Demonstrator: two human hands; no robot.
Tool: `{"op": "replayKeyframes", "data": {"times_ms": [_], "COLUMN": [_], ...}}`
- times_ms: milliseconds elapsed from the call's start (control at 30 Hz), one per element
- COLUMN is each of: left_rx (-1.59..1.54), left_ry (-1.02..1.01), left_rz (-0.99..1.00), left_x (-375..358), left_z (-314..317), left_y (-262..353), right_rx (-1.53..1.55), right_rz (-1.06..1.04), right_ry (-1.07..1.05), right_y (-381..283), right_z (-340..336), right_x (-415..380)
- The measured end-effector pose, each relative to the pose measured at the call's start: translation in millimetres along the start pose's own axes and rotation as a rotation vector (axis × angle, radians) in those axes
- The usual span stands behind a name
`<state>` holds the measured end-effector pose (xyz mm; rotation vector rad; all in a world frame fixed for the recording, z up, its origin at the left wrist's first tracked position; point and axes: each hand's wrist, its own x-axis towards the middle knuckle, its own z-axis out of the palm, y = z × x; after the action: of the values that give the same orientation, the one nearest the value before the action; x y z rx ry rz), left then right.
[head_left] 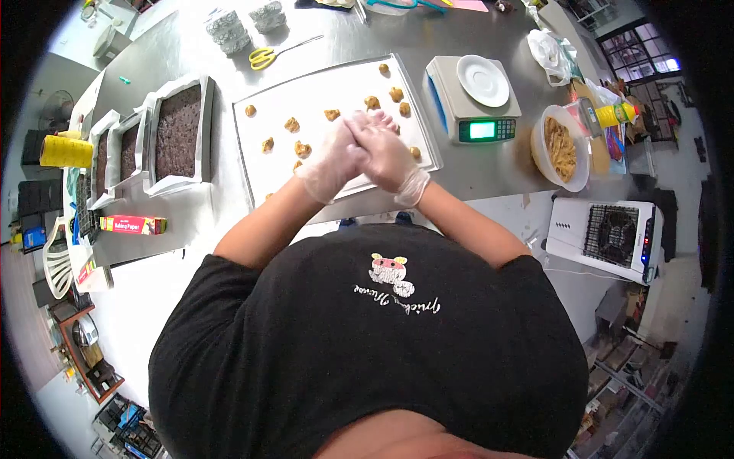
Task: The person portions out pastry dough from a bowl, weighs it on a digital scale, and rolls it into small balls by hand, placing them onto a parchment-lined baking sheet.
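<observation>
My left hand and my right hand, both in clear plastic gloves, are pressed palm to palm with the fingers closed together. Whatever lies between the palms is hidden. They are above a shallow metal tray lined with white paper. Several small brown lumps of dough are spread over the paper, some partly covered by my hands. Right of the tray, a white saucer rests on a digital scale with a lit green display. A white bowl farther right holds more dough.
Paper-lined pans of dark brown cake stand at the left, near a baking paper box. Yellow-handled scissors and foil-wrapped blocks lie behind the tray. A yellow bottle is beyond the bowl; a white appliance stands below right.
</observation>
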<state>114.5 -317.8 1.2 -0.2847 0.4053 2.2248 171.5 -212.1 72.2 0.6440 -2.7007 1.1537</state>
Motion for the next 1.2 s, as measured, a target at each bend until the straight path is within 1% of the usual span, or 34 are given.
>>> {"op": "replayKeyframes", "data": {"times_ms": [33, 67, 133, 167, 200, 233, 267, 300, 333, 367, 400, 433, 500, 533, 600, 633, 667, 733, 767, 833, 867, 933, 967, 1000, 1067, 1100, 1133, 1200], "left_rx": [-0.004, 0.153, 0.47, 0.626, 0.781, 0.938, 0.938, 0.396, -0.151, -0.079, -0.077, -0.053, -0.008, -0.006, -0.166, -0.251, -0.255, -0.16, -0.112, -0.013, 0.038, 0.136, 0.192, 0.189, -0.156, 0.183, 0.252, 0.231], "left_ry": [0.005, -0.027, -0.095, -0.127, -0.158, -0.193, -0.196, 0.068, 0.321, 0.193, 0.19, 0.084, -0.123, -0.123, -0.01, 0.05, 0.052, 0.01, -0.009, -0.048, -0.069, -0.114, -0.185, -0.184, -0.302, 0.075, 0.249, 0.276], "left_rz": [-0.001, 0.025, 0.073, 0.096, 0.117, 0.14, 0.137, 0.054, -0.03, 0.024, 0.021, -0.046, -0.177, -0.18, -0.175, -0.172, -0.176, -0.168, -0.165, -0.16, -0.16, -0.159, -0.087, -0.09, -0.322, -0.211, -0.199, -0.236], "left_x": [-4, -5, -8, -12, -15, -17, -18, -17, -18, -20, -16, -10, -5, -3, 6, 6, 6, 5, 4, 1, 0, 0, 0, 0, 2, 3, -14, -7], "left_z": [-1, 0, 5, 9, 12, 18, 31, 46, 54, 43, 33, 22, 9, 7, 4, 3, 2, 3, 4, 7, 9, 10, 10, 9, 10, 12, 51, 51], "left_y": [-2, -1, 0, -1, -3, -2, -2, -3, -4, -11, -15, -20, -26, -22, -5, -3, -3, -4, -5, -6, -6, -7, -4, -3, 0, 2, 5, 14], "right_rx": [-0.102, -0.102, 0.098, 0.075, 0.076, 0.005, -0.067, -0.169, -0.031, 0.008, 0.045, 0.043, 0.253, 0.254, -0.159, -0.207, -0.063, 0.017, 0.017, 0.102, 0.101, -0.06, -0.14, -0.14, -0.026, -0.187, 0.063, -0.006], "right_rz": [-0.088, -0.088, -0.083, -0.117, -0.111, -0.006, 0.099, -0.003, 0.033, -0.027, -0.087, -0.085, 0.112, 0.114, 0.063, 0.06, 0.106, -0.075, -0.072, 0.098, 0.102, 0.031, -0.005, -0.001, -0.097, -0.089, -0.136, -0.103], "right_ry": [0.07, 0.071, 0.063, 0.165, 0.166, 0.111, 0.054, 0.095, 0.123, 0.05, -0.02, -0.018, -0.034, -0.031, 0.142, 0.114, 0.144, 0.001, 0.002, -0.008, -0.003, 0.144, 0.212, 0.21, 0.206, 0.294, 0.449, 0.508], "right_y": [-9, -7, 7, 18, 26, 18, 12, 9, -1, -7, -12, -3, 22, 22, 18, 8, -2, 0, 8, 26, 28, 23, 20, 21, 4, 44, 45, 54], "right_z": [8, 7, 0, -1, 1, -3, -5, 6, 17, 11, 3, -1, -7, -2, 11, 15, 24, 8, 3, -8, -2, 14, 17, 14, -12, -5, -25, -64], "right_x": [2, 5, 17, 15, 7, 4, 0, -3, -4, 3, 10, 10, 5, 2, -6, -10, -8, 5, 6, 2, 0, -3, -5, -8, 0, 4, 2, -5]}}
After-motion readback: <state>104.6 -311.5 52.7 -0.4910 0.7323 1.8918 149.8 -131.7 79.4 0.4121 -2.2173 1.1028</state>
